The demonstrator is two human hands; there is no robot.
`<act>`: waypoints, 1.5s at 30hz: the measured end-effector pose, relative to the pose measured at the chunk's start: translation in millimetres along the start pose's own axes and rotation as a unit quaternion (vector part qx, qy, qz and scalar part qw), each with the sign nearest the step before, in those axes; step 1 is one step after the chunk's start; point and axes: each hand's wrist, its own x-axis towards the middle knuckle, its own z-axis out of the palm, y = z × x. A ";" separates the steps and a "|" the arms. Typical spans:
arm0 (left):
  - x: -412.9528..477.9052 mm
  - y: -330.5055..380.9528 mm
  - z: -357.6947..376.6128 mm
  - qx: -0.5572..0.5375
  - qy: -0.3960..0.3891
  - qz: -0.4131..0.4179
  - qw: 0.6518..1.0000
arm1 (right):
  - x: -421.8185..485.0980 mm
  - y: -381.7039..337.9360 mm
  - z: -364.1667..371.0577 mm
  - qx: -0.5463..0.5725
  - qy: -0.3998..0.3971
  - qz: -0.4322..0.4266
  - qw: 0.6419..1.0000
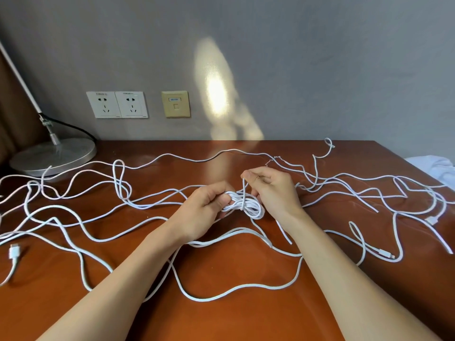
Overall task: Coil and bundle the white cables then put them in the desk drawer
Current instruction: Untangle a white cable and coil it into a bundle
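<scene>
1. Standing next to the desk (221,316): the person has one small coil (248,205) going, held just above the wood in the middle, right between both hands.
2. The left hand (204,207) has its fingers curled round the left end of that coil and grips the loops together. The right hand (270,190) sits a bit higher and further back, thumb and forefinger pinching the tail strand (243,190).
3. The bit that matters: the coil's long axis runs left to right, and the tail drops straight down from the right hand's pinch across the coil's middle. So the tail crosses the loops at roughly a right angle. The right hand is the one nearer the free end, and I'd guess it will do the wrapping round the waist while the left just holds steady.
4. The rest of the white cables (152,217) are sprawled loose over the whole desktop, from the lamp base (53,156) on the left to the far right edge, with a USB plug (14,252) lying near the left edge. Nothing else looks bundled yet.
5. I can't see a drawer from here, so that step looks a long way off.
6. Two wall sockets (117,104) sit behind the desk, with nothing plugged in.
</scene>
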 end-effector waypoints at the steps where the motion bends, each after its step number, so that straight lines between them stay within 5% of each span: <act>1: 0.2 -0.6 -0.3 -0.002 -0.002 -0.001 1.000 | -0.2 0.6 -0.3 -0.003 -0.003 0.002 1.000; 11: 0.7 0.9 -1.2 -0.115 0.025 -0.018 0.993 | 1.2 1.6 0.2 0.045 -0.022 0.008 0.999; 22: 6.2 3.5 -8.0 -0.207 0.175 -0.096 0.958 | -12.6 -6.0 7.6 -0.113 -0.177 -0.054 0.976; 28: 8.5 0.9 -7.4 -0.141 0.234 -0.135 0.952 | -16.1 -9.7 10.8 -0.093 -0.252 -0.050 0.962; 39: 9.1 -7.3 -8.7 -0.005 0.302 -0.083 0.950 | -18.7 -23.2 4.3 -0.141 -0.283 -0.070 0.946; 45: 10.8 -15.0 -14.2 0.163 0.298 -0.093 0.936 | -17.8 -18.7 8.0 -0.258 -0.191 -0.132 0.938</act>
